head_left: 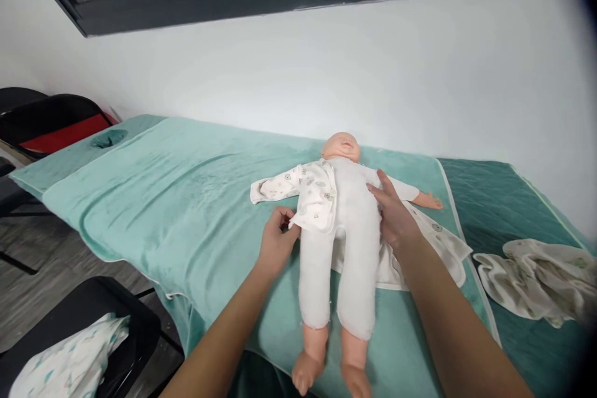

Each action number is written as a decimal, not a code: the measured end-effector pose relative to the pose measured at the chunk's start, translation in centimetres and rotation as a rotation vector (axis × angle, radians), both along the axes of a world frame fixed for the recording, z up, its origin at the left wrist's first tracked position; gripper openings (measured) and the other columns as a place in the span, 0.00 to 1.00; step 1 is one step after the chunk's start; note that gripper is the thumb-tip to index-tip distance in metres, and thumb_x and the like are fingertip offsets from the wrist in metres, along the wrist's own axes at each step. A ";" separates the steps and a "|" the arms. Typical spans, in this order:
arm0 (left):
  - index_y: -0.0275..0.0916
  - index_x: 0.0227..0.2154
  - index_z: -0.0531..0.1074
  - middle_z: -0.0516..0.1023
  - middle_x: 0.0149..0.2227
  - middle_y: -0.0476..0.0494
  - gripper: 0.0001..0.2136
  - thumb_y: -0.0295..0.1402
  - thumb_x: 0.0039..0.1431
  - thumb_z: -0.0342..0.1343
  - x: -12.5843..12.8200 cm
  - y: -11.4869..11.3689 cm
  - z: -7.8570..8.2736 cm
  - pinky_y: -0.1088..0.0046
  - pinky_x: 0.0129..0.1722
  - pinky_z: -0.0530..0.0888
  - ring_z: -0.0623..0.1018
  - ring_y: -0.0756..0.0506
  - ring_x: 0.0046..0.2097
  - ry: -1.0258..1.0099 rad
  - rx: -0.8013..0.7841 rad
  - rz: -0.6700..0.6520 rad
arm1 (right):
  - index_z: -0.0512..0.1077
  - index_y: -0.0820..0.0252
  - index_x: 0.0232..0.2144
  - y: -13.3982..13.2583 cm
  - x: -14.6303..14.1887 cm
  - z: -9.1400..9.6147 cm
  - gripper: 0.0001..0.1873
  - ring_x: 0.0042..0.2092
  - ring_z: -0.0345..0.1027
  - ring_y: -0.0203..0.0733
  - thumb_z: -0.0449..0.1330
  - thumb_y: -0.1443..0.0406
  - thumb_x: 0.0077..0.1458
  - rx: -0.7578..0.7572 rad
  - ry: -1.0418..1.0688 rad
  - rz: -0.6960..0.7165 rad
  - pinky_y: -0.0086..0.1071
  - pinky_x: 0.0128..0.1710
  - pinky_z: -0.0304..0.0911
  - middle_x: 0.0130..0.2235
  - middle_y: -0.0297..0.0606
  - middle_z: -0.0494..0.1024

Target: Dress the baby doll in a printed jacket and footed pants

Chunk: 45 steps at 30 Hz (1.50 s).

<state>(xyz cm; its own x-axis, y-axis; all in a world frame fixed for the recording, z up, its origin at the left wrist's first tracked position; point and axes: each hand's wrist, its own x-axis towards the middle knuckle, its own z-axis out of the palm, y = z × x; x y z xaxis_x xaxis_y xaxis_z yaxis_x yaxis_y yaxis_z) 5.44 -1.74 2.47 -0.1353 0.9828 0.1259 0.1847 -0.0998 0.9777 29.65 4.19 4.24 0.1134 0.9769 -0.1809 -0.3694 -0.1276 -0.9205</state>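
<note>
A baby doll (357, 217) with a white cloth body lies on its back, head toward the wall and feet toward me. One sleeve and front panel of a white printed baby shirt (318, 196) cover its arm and chest on the left side. The rest of the shirt spreads out under the doll to the right, where the doll's arm is bare of it. My left hand (278, 237) pinches the lower corner of the shirt's left panel. My right hand (394, 211) rests against the doll's side, fingers stretched and apart.
A green towel (205, 199) covers the long bed against the white wall (298, 74). Crumpled pale clothing (536, 280) lies at the right. A black chair (125, 305) with a printed cloth (74, 360) stands at the lower left, and more black chairs (60, 118) behind.
</note>
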 end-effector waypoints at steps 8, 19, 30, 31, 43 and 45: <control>0.42 0.30 0.64 0.67 0.30 0.50 0.05 0.28 0.56 0.56 -1.2 -4.0 -0.9 0.70 0.36 0.65 0.67 0.48 0.33 0.070 0.146 -0.141 | 0.52 0.39 0.68 0.1 0.1 -0.3 0.46 0.61 0.66 0.45 0.68 0.56 0.51 -0.013 -0.053 0.000 0.38 0.56 0.71 0.67 0.31 0.62; 0.42 0.50 0.69 0.74 0.53 0.39 0.14 0.36 0.65 0.48 -8.0 4.1 -0.8 0.60 0.57 0.66 0.71 0.40 0.56 0.557 0.205 0.262 | 0.53 0.41 0.68 0.2 0.1 -0.5 0.46 0.64 0.62 0.48 0.68 0.55 0.51 -0.012 -0.068 -0.020 0.37 0.57 0.69 0.67 0.33 0.61; 0.46 0.55 0.72 0.76 0.51 0.37 0.21 0.36 0.58 0.56 -8.8 7.1 -1.2 0.54 0.52 0.68 0.72 0.32 0.53 0.867 0.053 0.348 | 0.53 0.39 0.67 0.1 0.0 -0.3 0.46 0.62 0.65 0.49 0.68 0.54 0.50 -0.020 -0.076 -0.021 0.41 0.58 0.69 0.65 0.32 0.66; 0.46 0.54 0.73 0.77 0.48 0.37 0.20 0.36 0.58 0.56 -8.9 7.2 -1.2 0.55 0.50 0.68 0.72 0.33 0.51 0.869 0.059 0.354 | 0.53 0.40 0.68 0.1 0.0 -0.3 0.47 0.62 0.65 0.48 0.68 0.55 0.50 -0.017 -0.075 -0.019 0.40 0.57 0.70 0.65 0.32 0.66; 0.43 0.43 0.76 0.73 0.43 0.41 0.15 0.25 0.57 0.48 -9.6 8.1 -0.8 0.66 0.45 0.70 0.74 0.42 0.44 0.631 0.220 0.522 | 0.52 0.42 0.68 0.0 0.1 -0.3 0.47 0.62 0.64 0.49 0.68 0.55 0.51 -0.007 -0.066 -0.018 0.37 0.56 0.70 0.65 0.33 0.65; 0.42 0.46 0.75 0.73 0.46 0.40 0.19 0.23 0.56 0.47 -9.6 8.2 -0.9 0.66 0.48 0.70 0.74 0.41 0.49 0.650 0.195 0.517 | 0.52 0.43 0.68 0.0 0.1 -0.3 0.48 0.63 0.64 0.48 0.69 0.55 0.50 -0.003 -0.067 -0.016 0.36 0.56 0.70 0.66 0.33 0.64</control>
